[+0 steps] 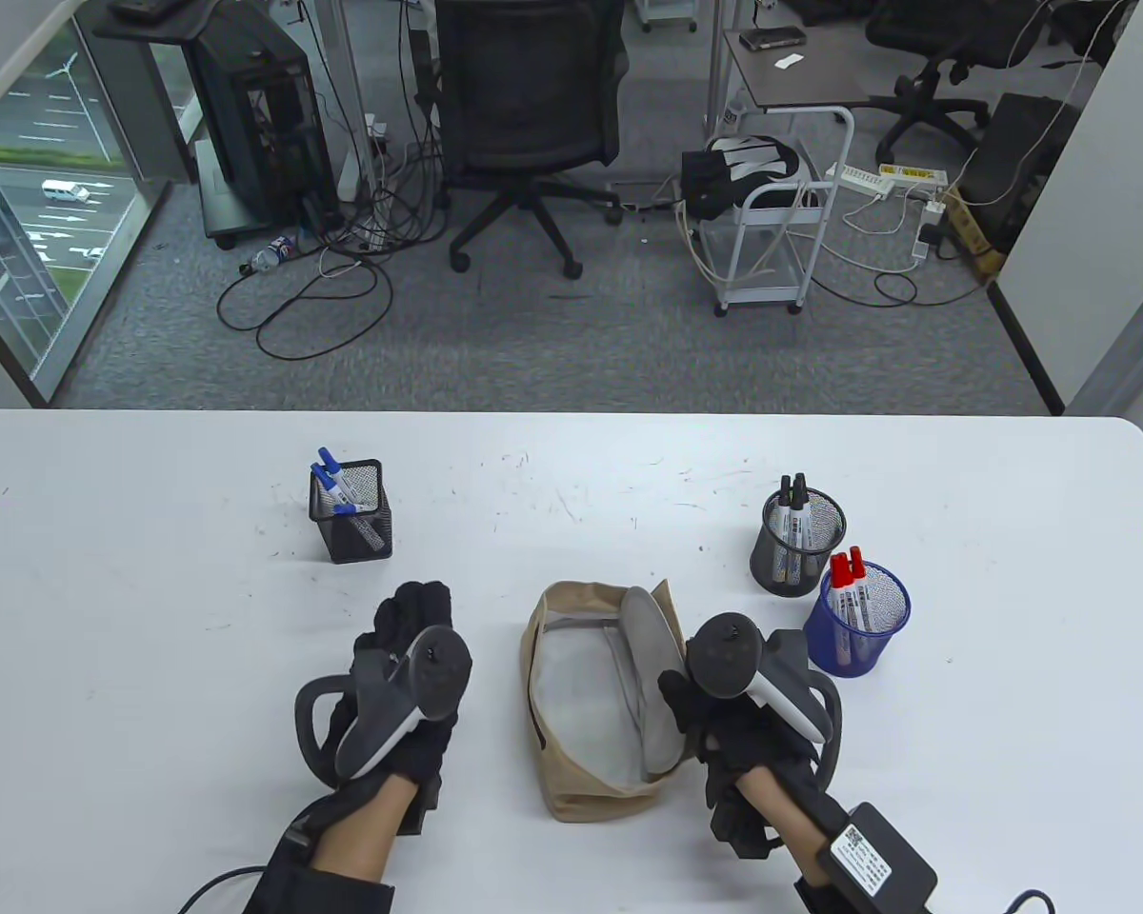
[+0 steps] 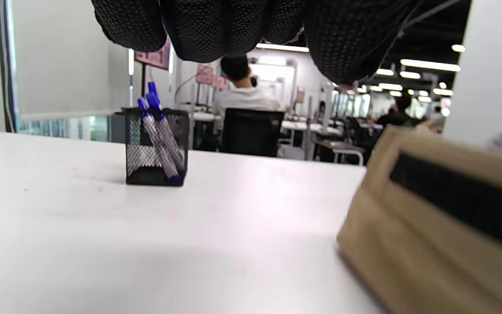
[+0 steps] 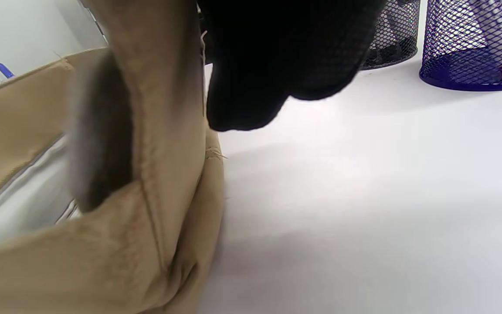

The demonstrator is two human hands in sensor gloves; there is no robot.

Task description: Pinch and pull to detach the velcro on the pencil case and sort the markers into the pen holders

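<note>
The tan pencil case [image 1: 591, 790] lies open at the table's near middle, grey lining showing and no markers visible inside. Its flap [image 1: 650, 657] stands up on the right side. My right hand [image 1: 678, 693] is against that flap and grips its edge; in the right wrist view the gloved fingers [image 3: 277, 65] sit beside the raised flap [image 3: 159, 96]. My left hand [image 1: 417, 614] rests on the table left of the case, fingers loosely curled and holding nothing. A black velcro strip [image 2: 460, 200] shows on the case's side.
A square black mesh holder [image 1: 350, 514] with blue markers stands at the back left. At the right, a round black holder [image 1: 798, 545] has black markers and a blue holder [image 1: 859, 621] has red ones, close to my right hand.
</note>
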